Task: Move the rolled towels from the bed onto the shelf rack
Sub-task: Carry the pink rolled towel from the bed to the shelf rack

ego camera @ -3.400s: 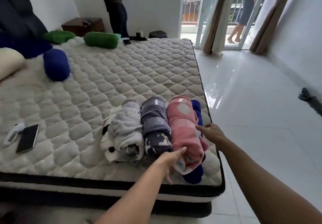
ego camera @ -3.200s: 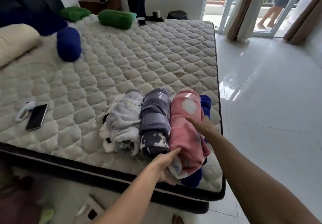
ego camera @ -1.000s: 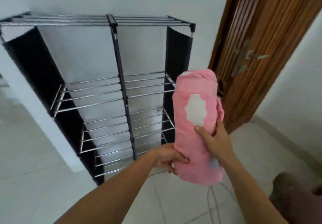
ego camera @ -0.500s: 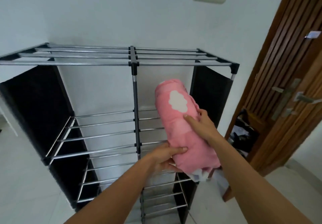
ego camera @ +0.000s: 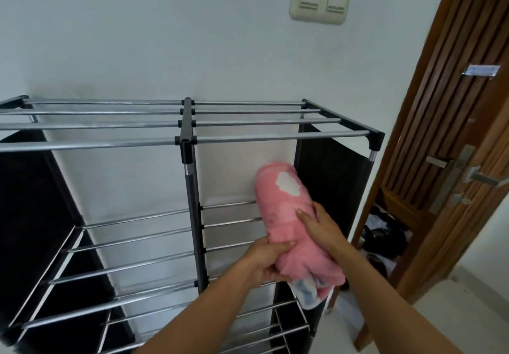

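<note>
The towel [ego camera: 286, 216], a pink roll, points into the shelf rack [ego camera: 190, 133] at centre right. Left hand [ego camera: 264, 260] grips its near end from below while right hand [ego camera: 319, 227] clasps the side, likely keeping it rolled for sliding in

White painted wall [ego camera: 165, 37], evenly lit, bearing a cream double light switch [ego camera: 319, 1]. Slatted brown wooden door [ego camera: 454, 106] at right with metal lever handle [ego camera: 480, 179]. Pale glossy floor [ego camera: 473, 312]; dark clutter [ego camera: 385, 236], possibly clothing, beside the door.

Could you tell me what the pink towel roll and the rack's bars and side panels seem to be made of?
Pink towel roll: soft fleecy fabric, matte and dented by the grip.
Bars: probably polished metal, with bright glints.
Side panels: apparently thin black fabric, dull.
</note>
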The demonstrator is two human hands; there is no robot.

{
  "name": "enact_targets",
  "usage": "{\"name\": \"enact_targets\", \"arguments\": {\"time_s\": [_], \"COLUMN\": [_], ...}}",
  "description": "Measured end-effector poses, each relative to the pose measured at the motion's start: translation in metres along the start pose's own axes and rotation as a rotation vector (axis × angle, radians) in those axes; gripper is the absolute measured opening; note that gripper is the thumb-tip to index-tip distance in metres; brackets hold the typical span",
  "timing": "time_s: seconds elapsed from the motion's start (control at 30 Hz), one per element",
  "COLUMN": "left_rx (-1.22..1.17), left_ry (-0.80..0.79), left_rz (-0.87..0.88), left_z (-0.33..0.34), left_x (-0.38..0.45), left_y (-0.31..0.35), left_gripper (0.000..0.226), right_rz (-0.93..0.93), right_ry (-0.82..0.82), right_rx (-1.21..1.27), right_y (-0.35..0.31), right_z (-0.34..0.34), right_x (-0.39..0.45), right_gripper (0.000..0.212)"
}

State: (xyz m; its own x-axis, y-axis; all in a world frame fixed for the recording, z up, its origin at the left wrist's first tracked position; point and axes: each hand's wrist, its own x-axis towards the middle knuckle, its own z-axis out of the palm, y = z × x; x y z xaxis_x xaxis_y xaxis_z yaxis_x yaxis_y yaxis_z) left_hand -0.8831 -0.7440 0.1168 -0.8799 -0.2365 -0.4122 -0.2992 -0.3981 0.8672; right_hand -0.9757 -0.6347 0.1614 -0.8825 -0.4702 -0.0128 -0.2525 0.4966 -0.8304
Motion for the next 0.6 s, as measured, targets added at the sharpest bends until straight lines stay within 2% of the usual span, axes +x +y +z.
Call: {"name": "enact_targets", "arguments": {"time_s": [0.07, 0.23, 0.33, 0.4, 0.47, 0.5, 0.6], "left_rx": [-0.001, 0.095, 0.206, 0.239, 0.287, 0.339, 0.549], "left_ry": [0.02, 0.066, 0.251, 0.318, 0.274, 0.234, 0.05], "left_rz": [0.015, 0.101, 0.278, 0.412, 0.456, 0.422, 0.203], "left_z": [0.001, 0.005, 0.01, 0.018, 0.033, 0.04, 0.064], "left_x": [0.003, -0.007, -0.017, -0.03, -0.047, -0.053, -0.05], "left_y": [-0.003, -0.006, -0.022, -0.05, -0.088, -0.108, -0.161], "left_gripper": [0.037, 0.039, 0.044, 0.05, 0.045, 0.041, 0.025], "right_rz": [-0.01, -0.045, -0.129, -0.142, -0.037, 0.04, 0.304], "right_ry": [0.024, 0.096, 0.172, 0.215, 0.217, 0.224, 0.298], "right_rx": [-0.026, -0.067, -0.079, -0.071, 0.042, 0.097, 0.199], "right_y": [0.005, 0.009, 0.018, 0.036, 0.067, 0.087, 0.146], "right_z": [0.002, 0.003, 0.004, 0.004, 0.004, 0.003, -0.004], "right_x": [0.0, -0.014, -0.042, -0.067, -0.095, -0.11, -0.167], "right_gripper": [0.061, 0.054, 0.043, 0.039, 0.04, 0.04, 0.033]}}
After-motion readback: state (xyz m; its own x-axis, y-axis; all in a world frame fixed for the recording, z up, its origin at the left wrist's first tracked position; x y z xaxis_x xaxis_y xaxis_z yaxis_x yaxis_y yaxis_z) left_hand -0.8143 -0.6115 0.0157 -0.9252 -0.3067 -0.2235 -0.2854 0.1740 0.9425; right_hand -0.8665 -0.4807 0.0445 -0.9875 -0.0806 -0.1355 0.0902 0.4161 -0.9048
